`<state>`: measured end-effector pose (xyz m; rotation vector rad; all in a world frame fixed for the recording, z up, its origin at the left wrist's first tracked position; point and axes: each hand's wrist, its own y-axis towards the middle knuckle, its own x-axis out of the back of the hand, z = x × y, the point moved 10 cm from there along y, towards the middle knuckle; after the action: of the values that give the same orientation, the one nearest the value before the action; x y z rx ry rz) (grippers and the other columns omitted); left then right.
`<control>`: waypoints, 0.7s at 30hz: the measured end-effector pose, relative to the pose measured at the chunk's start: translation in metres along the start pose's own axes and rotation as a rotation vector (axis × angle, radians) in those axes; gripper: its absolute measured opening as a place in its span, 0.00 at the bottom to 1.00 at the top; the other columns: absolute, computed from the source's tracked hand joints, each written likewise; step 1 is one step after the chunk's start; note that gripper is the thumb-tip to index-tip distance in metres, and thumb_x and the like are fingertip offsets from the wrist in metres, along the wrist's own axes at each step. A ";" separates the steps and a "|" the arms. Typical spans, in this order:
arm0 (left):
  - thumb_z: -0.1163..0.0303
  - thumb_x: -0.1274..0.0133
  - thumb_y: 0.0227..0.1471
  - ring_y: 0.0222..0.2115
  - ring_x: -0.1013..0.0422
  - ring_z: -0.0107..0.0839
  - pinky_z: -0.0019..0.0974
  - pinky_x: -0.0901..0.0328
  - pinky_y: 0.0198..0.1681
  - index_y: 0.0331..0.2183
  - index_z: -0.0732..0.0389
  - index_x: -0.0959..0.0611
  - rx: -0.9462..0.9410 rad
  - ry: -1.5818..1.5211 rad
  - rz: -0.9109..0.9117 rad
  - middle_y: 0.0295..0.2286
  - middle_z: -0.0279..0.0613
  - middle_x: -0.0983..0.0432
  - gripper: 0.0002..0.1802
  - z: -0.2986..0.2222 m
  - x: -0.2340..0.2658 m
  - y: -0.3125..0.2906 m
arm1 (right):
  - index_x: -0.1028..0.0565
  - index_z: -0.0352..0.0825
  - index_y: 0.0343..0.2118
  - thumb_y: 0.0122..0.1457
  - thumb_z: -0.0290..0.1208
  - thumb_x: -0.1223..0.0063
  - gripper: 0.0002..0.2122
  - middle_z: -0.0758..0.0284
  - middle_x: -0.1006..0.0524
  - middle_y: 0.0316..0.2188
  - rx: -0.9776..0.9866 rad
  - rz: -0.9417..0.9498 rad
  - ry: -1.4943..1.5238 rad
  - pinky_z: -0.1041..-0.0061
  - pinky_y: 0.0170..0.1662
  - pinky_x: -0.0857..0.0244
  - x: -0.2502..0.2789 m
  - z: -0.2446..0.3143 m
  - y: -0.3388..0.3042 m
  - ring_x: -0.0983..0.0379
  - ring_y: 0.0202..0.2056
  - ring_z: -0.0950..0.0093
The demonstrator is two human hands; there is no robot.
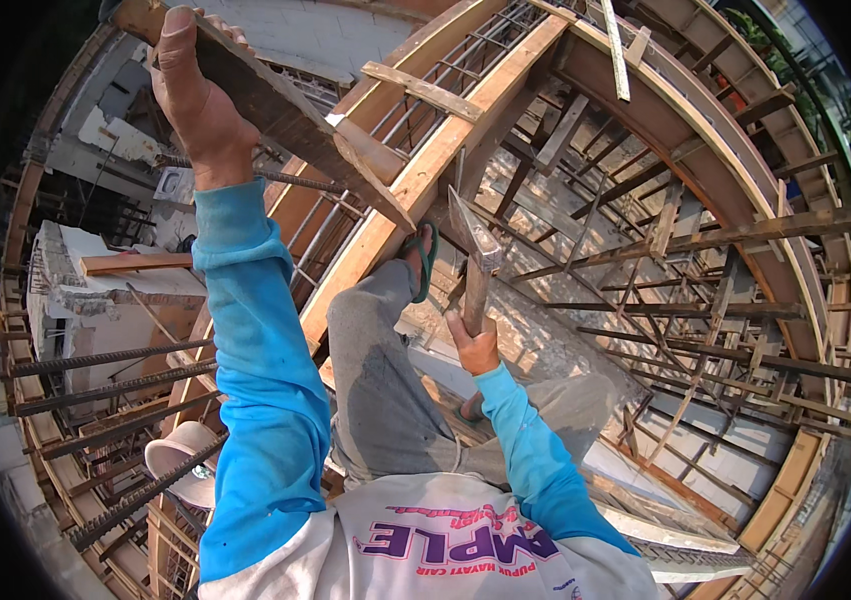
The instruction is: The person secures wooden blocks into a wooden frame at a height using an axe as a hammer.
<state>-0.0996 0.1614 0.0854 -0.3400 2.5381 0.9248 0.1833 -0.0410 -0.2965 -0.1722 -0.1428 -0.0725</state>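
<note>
At the upper left my left hand (203, 115) grips a dark, worn wooden board (295, 125), thumb along its near side and fingertips over its top edge. The board slants down to the right, its lower end at the timber edge of a formwork beam (365, 240), close to my sandalled foot (423, 260). My right hand (475, 345) is closed round the wooden handle of a hammer (478, 275). The hammer stands upright in front of my right knee, its metal head with a long pointed claw uppermost and apart from the board.
Steel reinforcing bars (115, 358) stick out at the left beside a pale hat-shaped object (185, 462). A short plank (423, 90) spans the formwork. To the right, a curved timber form (745, 160) rises over many wooden props, with a drop between them.
</note>
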 end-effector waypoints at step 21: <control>0.48 0.47 0.49 0.32 0.35 0.31 0.33 0.36 0.38 0.39 0.62 0.28 0.048 -0.126 0.166 0.29 0.39 0.33 0.27 0.000 -0.013 -0.013 | 0.27 0.28 0.25 0.55 0.38 0.44 0.15 0.66 0.31 0.15 -0.461 0.296 -0.031 0.70 0.26 0.42 -0.038 -0.059 0.025 0.36 0.20 0.76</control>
<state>-0.0834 0.1525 0.0836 -0.0545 2.4961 0.9126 0.1559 -0.0249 -0.3642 -0.6521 -0.1281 0.1948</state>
